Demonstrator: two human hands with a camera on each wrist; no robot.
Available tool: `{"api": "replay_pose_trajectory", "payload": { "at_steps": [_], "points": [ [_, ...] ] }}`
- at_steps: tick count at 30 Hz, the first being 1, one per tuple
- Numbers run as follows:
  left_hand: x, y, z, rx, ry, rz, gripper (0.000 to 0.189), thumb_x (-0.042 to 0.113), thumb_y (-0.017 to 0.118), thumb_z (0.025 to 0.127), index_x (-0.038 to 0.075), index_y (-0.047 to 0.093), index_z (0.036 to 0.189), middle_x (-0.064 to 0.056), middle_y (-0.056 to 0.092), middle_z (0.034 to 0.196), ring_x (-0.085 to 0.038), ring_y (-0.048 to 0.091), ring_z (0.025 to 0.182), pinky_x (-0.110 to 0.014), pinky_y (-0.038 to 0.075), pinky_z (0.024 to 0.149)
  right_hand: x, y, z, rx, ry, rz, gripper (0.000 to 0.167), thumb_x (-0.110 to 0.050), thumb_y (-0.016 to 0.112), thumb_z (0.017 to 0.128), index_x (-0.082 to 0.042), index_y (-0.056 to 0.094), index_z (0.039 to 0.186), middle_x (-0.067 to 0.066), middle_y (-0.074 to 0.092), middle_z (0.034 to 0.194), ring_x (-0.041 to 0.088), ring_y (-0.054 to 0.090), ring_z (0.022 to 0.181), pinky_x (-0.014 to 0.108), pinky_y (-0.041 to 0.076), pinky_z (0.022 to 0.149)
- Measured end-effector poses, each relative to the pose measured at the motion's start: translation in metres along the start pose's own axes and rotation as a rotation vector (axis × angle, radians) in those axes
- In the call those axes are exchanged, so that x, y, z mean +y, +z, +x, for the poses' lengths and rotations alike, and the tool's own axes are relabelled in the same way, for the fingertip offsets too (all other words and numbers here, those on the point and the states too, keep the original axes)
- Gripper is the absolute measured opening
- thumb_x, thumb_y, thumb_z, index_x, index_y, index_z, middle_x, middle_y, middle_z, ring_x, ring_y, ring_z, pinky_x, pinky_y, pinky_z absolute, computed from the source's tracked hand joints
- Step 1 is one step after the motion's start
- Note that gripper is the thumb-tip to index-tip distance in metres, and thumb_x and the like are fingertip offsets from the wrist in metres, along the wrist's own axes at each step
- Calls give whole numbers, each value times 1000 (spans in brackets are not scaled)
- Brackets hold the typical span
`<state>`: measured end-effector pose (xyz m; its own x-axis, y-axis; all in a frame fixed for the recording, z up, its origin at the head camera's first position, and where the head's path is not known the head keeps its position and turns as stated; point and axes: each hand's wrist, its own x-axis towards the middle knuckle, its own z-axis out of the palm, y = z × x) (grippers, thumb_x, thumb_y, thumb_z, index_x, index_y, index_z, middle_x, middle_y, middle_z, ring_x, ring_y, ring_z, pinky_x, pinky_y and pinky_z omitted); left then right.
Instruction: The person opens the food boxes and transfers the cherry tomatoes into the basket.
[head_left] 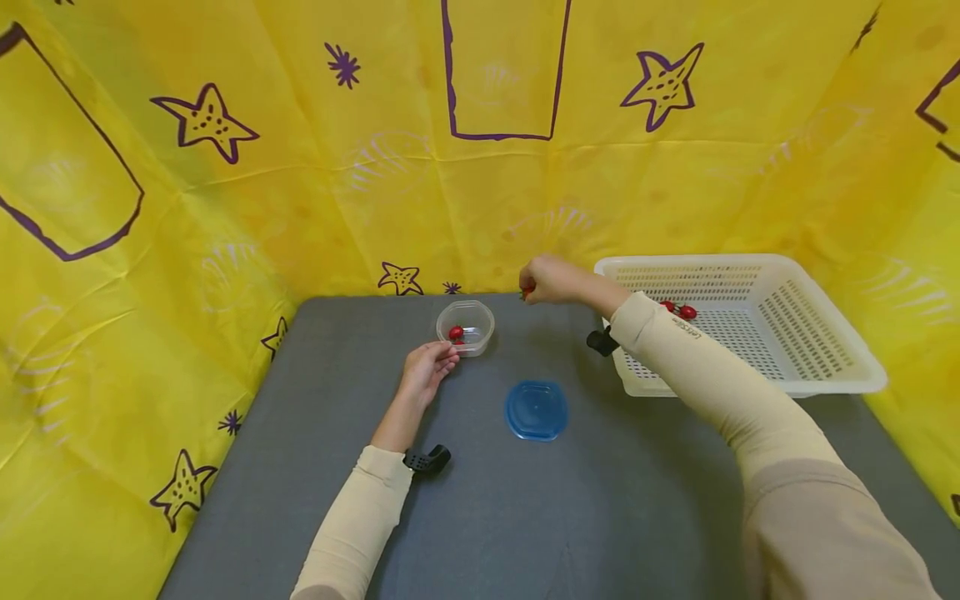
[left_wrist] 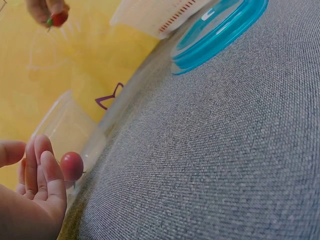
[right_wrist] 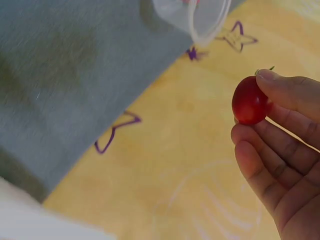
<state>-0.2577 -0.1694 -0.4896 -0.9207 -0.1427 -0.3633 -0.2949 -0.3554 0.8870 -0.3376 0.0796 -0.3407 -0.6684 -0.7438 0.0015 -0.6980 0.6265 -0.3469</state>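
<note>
My right hand (head_left: 551, 279) pinches a cherry tomato (right_wrist: 250, 100) with a green stem between thumb and fingertips, in the air right of a small clear plastic container (head_left: 480, 343). At that container's near left side, my left hand (head_left: 429, 371) holds its rim between thumb and fingers. Inside lie red cherry tomatoes (head_left: 456, 332), partly hidden by the wall; one tomato (left_wrist: 72, 166) shows through the plastic in the left wrist view. A blue lid (head_left: 536, 410) lies flat on the table, in front of the container and to its right.
A large white perforated basket (head_left: 832, 354) stands at the right, with several cherry tomatoes (head_left: 687, 312) in it; my right forearm crosses in front of its left part. The grey table (head_left: 480, 517) ends at a yellow patterned cloth (head_left: 300, 208) behind and at the sides.
</note>
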Motion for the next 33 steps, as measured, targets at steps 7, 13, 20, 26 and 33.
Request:
{"api": "replay_pose_trajectory", "payload": {
  "at_steps": [7, 13, 20, 26, 33],
  "points": [
    [2, 0, -1, 2, -6, 15, 16, 11, 57, 97, -1, 58, 107, 2, 68, 75, -7, 64, 67, -21, 54, 70, 24, -19, -20, 35, 73, -9, 8, -7, 71, 84, 0, 69, 87, 15, 70, 87, 27, 61, 78, 42, 50, 76],
    [1, 0, -1, 6, -11, 16, 19, 12, 57, 97, -2, 59, 109, 0, 68, 78, -8, 64, 68, -20, 54, 69, 42, -35, -37, 72, 132, 20, 10, -6, 69, 86, 3, 70, 90, 18, 72, 91, 30, 64, 82, 45, 51, 78],
    [-1, 0, 0, -17, 16, 5, 20, 10, 56, 97, -6, 58, 109, 2, 69, 73, -6, 64, 65, -18, 53, 65, 54, -46, -54, 93, 185, 6, 12, -7, 69, 86, 3, 71, 92, 19, 71, 90, 28, 62, 78, 45, 51, 76],
    [-2, -1, 0, -20, 17, 5, 16, 10, 56, 97, -4, 59, 105, 2, 69, 72, -6, 64, 64, -19, 53, 65, 63, -50, -67, 99, 230, 7, 16, -6, 68, 87, 6, 70, 97, 22, 71, 95, 34, 65, 87, 50, 51, 82],
    [-3, 0, -1, -9, 18, -16, 8, 8, 57, 96, 3, 61, 91, 2, 67, 69, -7, 64, 63, -20, 53, 64, 75, -51, -80, 113, 254, 10, 19, -6, 69, 85, 8, 69, 97, 24, 71, 94, 35, 65, 87, 51, 51, 84]
  ]
}}
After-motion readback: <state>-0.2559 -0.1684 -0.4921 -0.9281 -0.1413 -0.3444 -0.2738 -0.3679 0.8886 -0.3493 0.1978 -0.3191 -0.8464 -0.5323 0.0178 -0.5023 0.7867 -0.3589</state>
